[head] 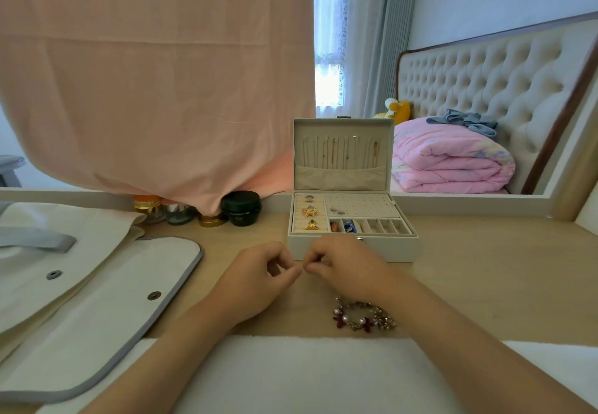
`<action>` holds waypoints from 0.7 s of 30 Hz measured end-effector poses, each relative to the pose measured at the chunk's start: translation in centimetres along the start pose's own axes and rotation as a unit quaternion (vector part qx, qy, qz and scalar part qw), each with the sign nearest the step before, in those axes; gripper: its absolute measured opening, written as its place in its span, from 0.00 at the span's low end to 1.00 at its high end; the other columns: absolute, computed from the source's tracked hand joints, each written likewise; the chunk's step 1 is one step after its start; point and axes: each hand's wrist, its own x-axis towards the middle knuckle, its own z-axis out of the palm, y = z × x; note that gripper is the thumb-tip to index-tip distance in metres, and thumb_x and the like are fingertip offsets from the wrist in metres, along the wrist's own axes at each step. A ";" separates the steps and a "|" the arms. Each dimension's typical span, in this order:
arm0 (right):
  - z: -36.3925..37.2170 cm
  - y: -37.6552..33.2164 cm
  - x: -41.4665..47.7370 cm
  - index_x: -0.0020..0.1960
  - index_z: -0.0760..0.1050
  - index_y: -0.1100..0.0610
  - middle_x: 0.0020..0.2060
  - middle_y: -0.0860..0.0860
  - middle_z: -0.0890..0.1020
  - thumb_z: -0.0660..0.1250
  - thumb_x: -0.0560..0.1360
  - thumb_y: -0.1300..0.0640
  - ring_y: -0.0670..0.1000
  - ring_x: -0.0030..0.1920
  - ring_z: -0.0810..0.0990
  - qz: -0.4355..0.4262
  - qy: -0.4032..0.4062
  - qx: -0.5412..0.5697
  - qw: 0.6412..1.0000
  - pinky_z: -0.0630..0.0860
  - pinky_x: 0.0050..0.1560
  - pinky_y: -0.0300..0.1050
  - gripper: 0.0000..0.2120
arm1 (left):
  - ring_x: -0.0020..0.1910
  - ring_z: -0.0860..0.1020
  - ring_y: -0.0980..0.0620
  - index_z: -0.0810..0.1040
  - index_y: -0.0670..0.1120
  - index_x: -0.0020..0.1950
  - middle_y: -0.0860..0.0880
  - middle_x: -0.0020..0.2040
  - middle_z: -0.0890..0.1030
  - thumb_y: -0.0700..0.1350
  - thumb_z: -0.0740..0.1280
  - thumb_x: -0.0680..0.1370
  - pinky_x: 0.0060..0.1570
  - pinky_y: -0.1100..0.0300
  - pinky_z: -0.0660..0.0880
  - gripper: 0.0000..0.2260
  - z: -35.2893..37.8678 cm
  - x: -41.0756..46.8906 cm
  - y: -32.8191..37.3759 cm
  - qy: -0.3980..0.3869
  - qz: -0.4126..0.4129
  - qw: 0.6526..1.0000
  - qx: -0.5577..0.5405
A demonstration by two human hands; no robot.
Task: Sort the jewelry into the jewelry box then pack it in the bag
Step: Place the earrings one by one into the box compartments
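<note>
Nearest you, a bracelet of pearls and dark red beads (364, 315) lies on the pale wooden table (485, 268) beside your right wrist. Your left hand (262, 279) and right hand (343, 266) meet fingertip to fingertip, both pinching a tiny piece (303, 270) too small to make out. The white grey-trimmed fabric bag (97, 300) lies flat at left. Just beyond your hands stands the white rectangular jewelry box (352, 247), its lid up

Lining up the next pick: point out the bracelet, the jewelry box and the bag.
bracelet (363, 321): head view, on its near strand of beads.
jewelry box (394, 250): head view, on the bare right part of its front wall.
bag (113, 316): head view, on the middle of its white flap.
</note>
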 end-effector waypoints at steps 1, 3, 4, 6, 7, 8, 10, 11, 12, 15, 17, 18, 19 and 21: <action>-0.4 0.3 0.1 0.48 0.80 0.44 0.46 0.40 0.81 0.69 0.78 0.50 0.40 0.46 0.77 0.013 0.009 0.042 0.999 0.71 0.46 0.39 0.02 | 0.43 0.77 0.60 0.79 0.55 0.46 0.57 0.43 0.81 0.49 0.71 0.78 0.45 0.66 0.77 0.02 0.1 0.2 0.3 0.012 -0.004 1.000 -0.012; -1.3 0.9 0.3 0.44 0.81 0.46 0.43 0.41 0.82 0.71 0.77 0.52 0.39 0.44 0.78 0.034 0.026 0.133 0.990 0.71 0.46 0.39 0.03 | 0.41 0.77 0.60 0.79 0.55 0.48 0.55 0.42 0.81 0.49 0.71 0.77 0.42 0.68 0.75 0.03 0.2 0.7 1.0 0.025 -0.007 0.998 -0.050; -1.7 1.3 0.3 0.44 0.81 0.47 0.40 0.41 0.82 0.71 0.77 0.53 0.39 0.42 0.78 0.041 0.038 0.177 0.983 0.72 0.46 0.39 0.04 | 0.40 0.77 0.61 0.79 0.55 0.50 0.55 0.41 0.81 0.48 0.72 0.77 0.40 0.69 0.75 0.04 0.2 1.0 1.3 0.030 -0.006 0.997 -0.076; -2.9 1.8 0.3 0.43 0.82 0.50 0.35 0.41 0.82 0.71 0.77 0.57 0.38 0.33 0.77 0.053 0.053 0.267 0.961 0.72 0.40 0.38 0.04 | 0.36 0.76 0.61 0.79 0.55 0.52 0.54 0.40 0.81 0.47 0.73 0.77 0.39 0.67 0.75 0.07 0.3 2.0 2.0 0.042 0.000 0.992 -0.117; -3.6 2.1 0.2 0.43 0.82 0.52 0.34 0.44 0.82 0.71 0.77 0.58 0.40 0.29 0.74 0.058 0.057 0.308 0.948 0.71 0.36 0.38 0.05 | 0.36 0.76 0.60 0.80 0.55 0.52 0.54 0.38 0.81 0.47 0.73 0.77 0.40 0.62 0.75 0.07 0.4 2.7 2.4 0.050 0.006 0.991 -0.122; -4.3 2.3 0.1 0.44 0.82 0.54 0.35 0.48 0.82 0.70 0.78 0.59 0.43 0.26 0.73 0.060 0.058 0.339 0.937 0.70 0.32 0.38 0.05 | 0.35 0.76 0.59 0.82 0.56 0.52 0.54 0.37 0.81 0.47 0.73 0.76 0.41 0.59 0.76 0.06 0.5 3.5 2.9 0.058 0.010 0.991 -0.124; -5.8 3.0 0.1 0.46 0.82 0.58 0.37 0.52 0.83 0.68 0.79 0.61 0.46 0.25 0.70 0.056 0.054 0.367 0.927 0.69 0.28 0.36 0.05 | 0.37 0.77 0.59 0.83 0.57 0.50 0.56 0.37 0.82 0.49 0.73 0.77 0.43 0.59 0.77 0.04 0.7 5.0 4.2 0.062 0.021 0.989 -0.131; -6.4 3.4 0.1 0.47 0.81 0.59 0.37 0.52 0.83 0.67 0.80 0.61 0.47 0.25 0.70 0.055 0.054 0.375 0.924 0.68 0.27 0.36 0.05 | 0.38 0.79 0.59 0.84 0.58 0.49 0.56 0.38 0.83 0.49 0.73 0.77 0.44 0.60 0.77 0.04 0.9 5.7 5.0 0.059 0.028 0.988 -0.137; -6.9 3.8 0.1 0.48 0.81 0.59 0.36 0.51 0.83 0.67 0.80 0.61 0.47 0.25 0.70 0.061 0.056 0.385 0.919 0.66 0.26 0.36 0.05 | 0.39 0.80 0.59 0.84 0.57 0.49 0.56 0.39 0.84 0.48 0.73 0.77 0.44 0.61 0.78 0.04 1.2 6.5 5.7 0.056 0.034 0.987 -0.145; -8.2 5.4 0.4 0.48 0.80 0.59 0.33 0.47 0.82 0.66 0.81 0.60 0.47 0.25 0.70 0.087 0.063 0.415 0.904 0.64 0.27 0.38 0.06 | 0.35 0.80 0.52 0.86 0.55 0.47 0.56 0.34 0.83 0.48 0.72 0.78 0.45 0.52 0.80 0.04 2.3 8.7 7.4 0.051 0.041 0.984 -0.166; -9.0 6.6 0.5 0.47 0.80 0.57 0.33 0.46 0.82 0.66 0.81 0.58 0.47 0.26 0.70 0.091 0.069 0.417 0.902 0.64 0.28 0.39 0.06 | 0.32 0.77 0.54 0.86 0.56 0.44 0.56 0.32 0.81 0.49 0.72 0.78 0.41 0.49 0.79 0.04 3.1 10.1 8.3 0.057 0.031 0.983 -0.174; -9.4 7.3 0.6 0.48 0.81 0.57 0.34 0.46 0.82 0.66 0.81 0.57 0.47 0.26 0.71 0.093 0.073 0.412 0.904 0.65 0.27 0.39 0.06 | 0.33 0.76 0.56 0.85 0.56 0.43 0.55 0.33 0.81 0.49 0.73 0.77 0.39 0.50 0.78 0.04 3.4 10.8 8.6 0.063 0.024 0.981 -0.181; -9.7 7.8 0.7 0.48 0.81 0.57 0.36 0.46 0.82 0.66 0.81 0.57 0.47 0.26 0.71 0.096 0.077 0.407 0.905 0.65 0.27 0.38 0.06 | 0.33 0.77 0.57 0.85 0.56 0.42 0.53 0.35 0.82 0.48 0.73 0.77 0.38 0.54 0.77 0.04 3.7 11.5 8.9 0.068 0.020 0.980 -0.187; -10.2 8.7 1.0 0.49 0.82 0.58 0.37 0.47 0.82 0.67 0.80 0.58 0.47 0.27 0.71 0.105 0.095 0.402 0.905 0.65 0.26 0.37 0.06 | 0.34 0.77 0.57 0.85 0.53 0.42 0.48 0.39 0.84 0.48 0.73 0.77 0.38 0.59 0.76 0.03 4.2 12.7 9.4 0.067 0.018 0.979 -0.191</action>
